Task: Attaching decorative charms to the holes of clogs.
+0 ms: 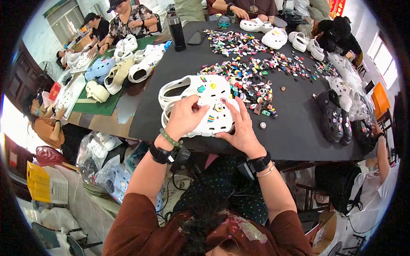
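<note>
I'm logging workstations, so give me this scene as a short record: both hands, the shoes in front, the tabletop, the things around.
left hand: over near clog, thumb and index finger close together; anything between them unclear
right hand: at near clog's toe end
shoes in front: near clog, far clog; white, charms on both
tabletop: black
beyond shoes: loose charms
far side, left: black bottle, phone
right side: black clogs

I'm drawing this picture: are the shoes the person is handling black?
No, the clogs between the left grip and right grip are white, with small colourful charms on them.
</note>
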A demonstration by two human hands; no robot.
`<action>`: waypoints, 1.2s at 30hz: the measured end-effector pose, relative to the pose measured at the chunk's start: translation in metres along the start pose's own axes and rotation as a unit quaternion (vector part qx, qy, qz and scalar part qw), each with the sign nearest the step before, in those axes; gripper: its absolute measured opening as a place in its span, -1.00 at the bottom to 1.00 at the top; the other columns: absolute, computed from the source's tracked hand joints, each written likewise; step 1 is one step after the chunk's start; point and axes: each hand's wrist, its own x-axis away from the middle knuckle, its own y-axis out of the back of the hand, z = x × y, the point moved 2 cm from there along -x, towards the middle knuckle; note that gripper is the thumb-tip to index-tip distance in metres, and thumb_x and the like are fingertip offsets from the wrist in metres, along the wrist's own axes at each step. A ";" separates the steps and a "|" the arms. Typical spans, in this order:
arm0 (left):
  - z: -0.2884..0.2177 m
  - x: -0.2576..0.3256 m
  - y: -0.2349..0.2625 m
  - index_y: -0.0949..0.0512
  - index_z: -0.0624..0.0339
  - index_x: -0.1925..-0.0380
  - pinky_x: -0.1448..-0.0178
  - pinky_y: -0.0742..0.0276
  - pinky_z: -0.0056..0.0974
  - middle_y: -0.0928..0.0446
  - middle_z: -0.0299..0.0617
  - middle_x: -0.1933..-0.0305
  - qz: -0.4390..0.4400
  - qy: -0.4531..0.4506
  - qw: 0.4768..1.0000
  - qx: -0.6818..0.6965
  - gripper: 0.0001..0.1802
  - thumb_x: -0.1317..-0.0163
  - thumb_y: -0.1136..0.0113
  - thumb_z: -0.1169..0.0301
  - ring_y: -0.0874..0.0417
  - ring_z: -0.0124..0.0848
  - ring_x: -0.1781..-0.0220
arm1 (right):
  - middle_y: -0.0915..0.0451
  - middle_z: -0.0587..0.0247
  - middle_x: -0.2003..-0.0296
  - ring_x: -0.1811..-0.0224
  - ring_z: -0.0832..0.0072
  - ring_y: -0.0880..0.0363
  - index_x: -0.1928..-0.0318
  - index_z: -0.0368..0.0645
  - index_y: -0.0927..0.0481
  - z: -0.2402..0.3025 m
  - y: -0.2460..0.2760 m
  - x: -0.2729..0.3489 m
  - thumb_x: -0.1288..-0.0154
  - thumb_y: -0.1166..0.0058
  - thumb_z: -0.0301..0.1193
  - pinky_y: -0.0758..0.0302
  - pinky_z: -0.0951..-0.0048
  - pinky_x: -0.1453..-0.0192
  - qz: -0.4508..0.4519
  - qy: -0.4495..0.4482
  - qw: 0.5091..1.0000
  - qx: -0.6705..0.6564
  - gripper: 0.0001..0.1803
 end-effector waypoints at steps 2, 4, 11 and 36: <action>0.004 0.000 -0.001 -0.53 0.35 0.43 0.34 -0.51 -0.12 -0.59 0.04 0.47 0.012 0.017 0.999 -0.026 -0.63 -0.12 -0.36 0.21 -0.64 -0.09 0.45 | 0.00 0.00 -0.46 -0.42 -0.11 -0.13 -0.43 0.20 -0.21 0.001 0.000 -0.001 0.24 -0.59 -0.23 -0.22 -0.07 -0.41 -0.010 0.005 1.000 -0.005 0.15; 0.003 0.004 -0.001 -0.53 0.35 0.43 0.33 -0.51 -0.12 -0.59 0.05 0.47 0.004 0.021 0.999 -0.026 -0.62 -0.13 -0.36 0.20 -0.64 -0.09 0.44 | -0.01 -0.01 -0.46 -0.41 -0.11 -0.14 -0.43 0.20 -0.22 0.002 0.002 -0.002 0.25 -0.59 -0.22 -0.23 -0.07 -0.41 -0.006 0.002 1.000 0.004 0.15; 0.010 0.005 0.001 -0.53 0.33 0.42 0.31 -0.50 -0.11 -0.60 0.06 0.48 -0.018 0.031 0.999 -0.024 -0.60 -0.17 -0.34 0.15 -0.65 -0.07 0.41 | 0.00 0.03 -0.46 -0.44 -0.09 -0.11 -0.43 0.22 -0.23 0.001 0.000 -0.009 0.27 -0.59 -0.26 -0.22 0.00 -0.45 0.020 -0.019 1.000 -0.015 0.16; 0.000 0.029 0.083 -0.63 0.21 0.14 0.02 -0.49 -0.29 -0.67 -0.17 0.16 -0.072 -0.002 0.997 -0.020 -0.71 -0.17 -0.37 0.33 -0.63 -0.41 0.14 | -0.09 -0.19 -0.42 -0.44 -0.08 -0.15 -0.44 -0.16 -0.08 -0.021 -0.013 0.008 0.17 -0.56 -0.21 -0.22 0.04 -0.43 -0.052 -0.015 0.998 -0.043 0.19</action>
